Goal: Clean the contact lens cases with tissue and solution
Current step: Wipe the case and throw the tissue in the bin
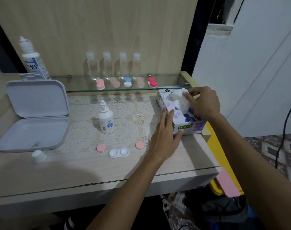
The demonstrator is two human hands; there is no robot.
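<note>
Your 2 hands were at the tissue box, right end of the desk.
Nearest you, the open white lens case lay on the lace mat between 2 loose pink caps, a white bottle cap off to the left. Your left hand braced the tissue box, fingers straight along its side, thumb at the front. Your right hand pinched the tissue sticking out of the top. The small solution bottle stood uncapped mid-mat, an open grey box left of it. On the glass shelf behind: 5 closed lens cases, 4 clear bottles, 1 large solution bottle.
</note>
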